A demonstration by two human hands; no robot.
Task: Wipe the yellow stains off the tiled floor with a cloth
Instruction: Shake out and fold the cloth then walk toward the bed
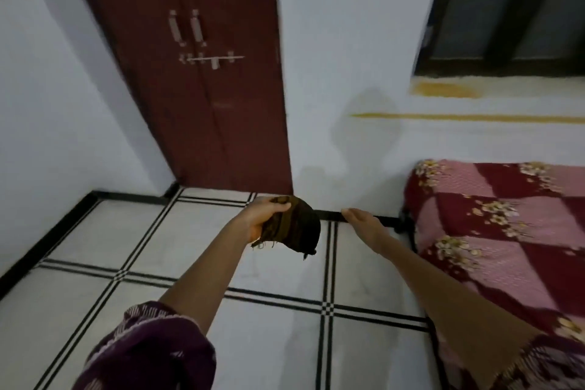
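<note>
Left hand (264,215) grips bunched dark cloth (296,226), which hangs right of and below its fingers, above floor (79,294). Right hand (364,223) flat, fingers straight, holding nothing, near cloth.

No readable txt, labels, brands or nos. anywhere in view. Nothing legible on the cloth (296,225), the dark red door (202,104) at far left, or the bed cover (506,218) at right, which has only a flower & check pattern.
</note>
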